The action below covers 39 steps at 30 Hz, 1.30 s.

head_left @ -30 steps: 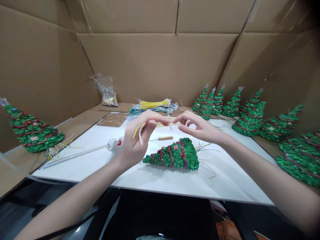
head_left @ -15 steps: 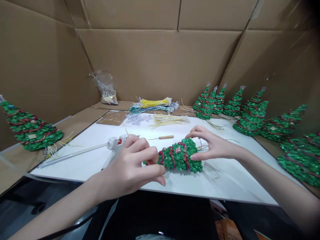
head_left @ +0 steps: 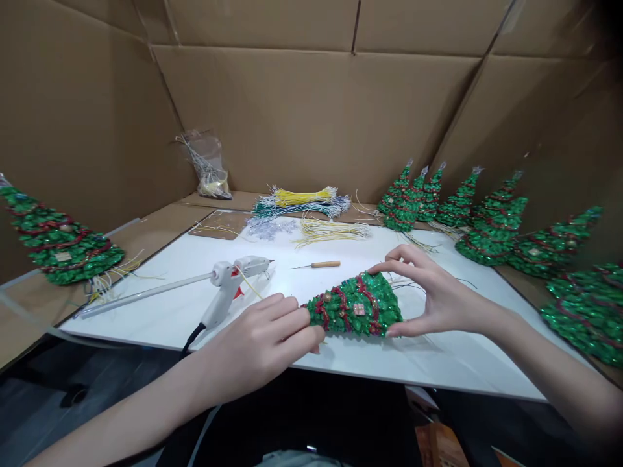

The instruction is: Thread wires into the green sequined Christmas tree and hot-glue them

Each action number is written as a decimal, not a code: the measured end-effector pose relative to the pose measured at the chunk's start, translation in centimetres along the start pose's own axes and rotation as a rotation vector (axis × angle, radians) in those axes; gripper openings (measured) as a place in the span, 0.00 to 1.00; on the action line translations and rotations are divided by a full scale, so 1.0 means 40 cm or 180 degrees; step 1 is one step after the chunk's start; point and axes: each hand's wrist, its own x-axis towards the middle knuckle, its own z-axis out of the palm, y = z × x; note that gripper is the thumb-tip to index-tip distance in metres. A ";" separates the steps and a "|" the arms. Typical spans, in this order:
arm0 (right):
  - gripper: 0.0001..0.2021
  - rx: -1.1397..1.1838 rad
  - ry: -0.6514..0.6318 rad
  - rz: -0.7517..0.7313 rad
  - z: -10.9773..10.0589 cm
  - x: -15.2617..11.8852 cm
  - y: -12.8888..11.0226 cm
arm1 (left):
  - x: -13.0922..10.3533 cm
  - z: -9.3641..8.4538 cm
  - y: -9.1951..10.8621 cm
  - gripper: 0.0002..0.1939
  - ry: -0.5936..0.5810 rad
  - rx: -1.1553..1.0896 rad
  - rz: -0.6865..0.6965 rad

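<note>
A small green Christmas tree (head_left: 353, 306) with red garland lies on its side above the white board (head_left: 360, 358), its tip to the left. My left hand (head_left: 277, 334) is closed around the tip, which its fingers hide. My right hand (head_left: 431, 298) grips the wide base between thumb and fingers. Thin wires trail from the base behind my right hand. A yellow wire (head_left: 249, 283) runs up from near my left hand toward the white glue gun (head_left: 226, 288). Beyond the tree lies a wooden-handled awl (head_left: 325, 264).
Several finished-looking trees (head_left: 457, 201) line the right side, and another tree (head_left: 63, 240) leans at the left. Wire bundles (head_left: 302, 200), loose yellow wires (head_left: 331, 230) and clear small pieces (head_left: 272, 228) lie at the back. A plastic bag (head_left: 210, 165) stands against the cardboard wall (head_left: 292, 117).
My left hand has lowered and its fingers have closed over the tree's tip. The tree has turned a little, showing more of its garland. More of the glue gun is visible.
</note>
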 end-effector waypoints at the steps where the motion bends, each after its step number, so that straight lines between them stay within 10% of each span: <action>1: 0.39 -0.0011 -0.0014 -0.0003 -0.001 -0.002 0.001 | 0.000 0.001 0.000 0.09 -0.0007 -0.0027 -0.0003; 16: 0.47 0.0482 -0.0668 0.0441 -0.005 -0.019 0.022 | 0.000 0.012 0.003 0.10 0.0001 -0.0163 -0.0100; 39: 0.46 0.0383 -0.0424 0.0353 0.008 -0.023 0.018 | 0.033 0.015 0.000 0.08 0.0114 -0.0453 -0.0222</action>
